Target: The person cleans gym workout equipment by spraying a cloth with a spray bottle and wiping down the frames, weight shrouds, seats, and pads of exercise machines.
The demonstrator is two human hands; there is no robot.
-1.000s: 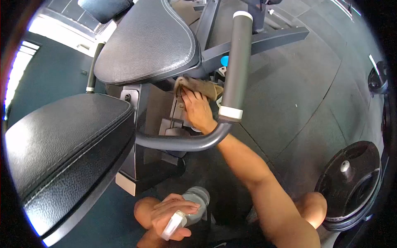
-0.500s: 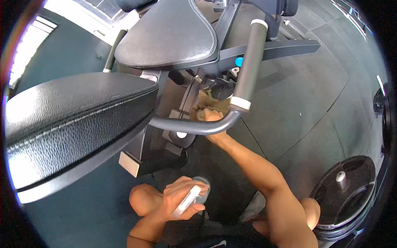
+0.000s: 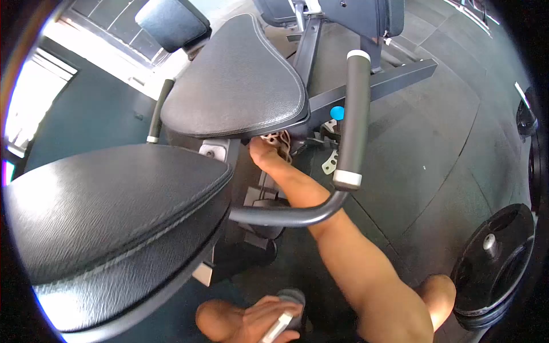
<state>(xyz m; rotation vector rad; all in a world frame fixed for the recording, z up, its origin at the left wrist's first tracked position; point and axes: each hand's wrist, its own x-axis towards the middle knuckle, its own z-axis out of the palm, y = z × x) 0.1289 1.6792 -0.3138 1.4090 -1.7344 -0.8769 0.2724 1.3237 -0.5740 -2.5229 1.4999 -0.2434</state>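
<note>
My right hand point(image 3: 264, 151) reaches under the black padded seat point(image 3: 240, 80) of a gym machine. It is closed on a tan cloth point(image 3: 280, 142), pressed against the frame below the seat; the fingers are mostly hidden. My right forearm passes behind the bent handle bar point(image 3: 286, 216). Low in the view, near my knee, my left hand point(image 3: 254, 321) is wrapped round a spray bottle with a white top point(image 3: 278, 327); most of the bottle is covered by the hand or cut off.
A second black pad point(image 3: 114, 206) fills the left side. An upright grip point(image 3: 358, 114) stands right of my arm, near a blue round knob point(image 3: 337, 113) and a perforated metal plate point(image 3: 330, 163). Black weight plates point(image 3: 494, 268) are stacked at the lower right on the dark floor point(image 3: 412, 143).
My right hand has moved with the cloth up and left, deeper under the seat. My left hand with the spray bottle now appears lower in the view. The camera view has shifted.
</note>
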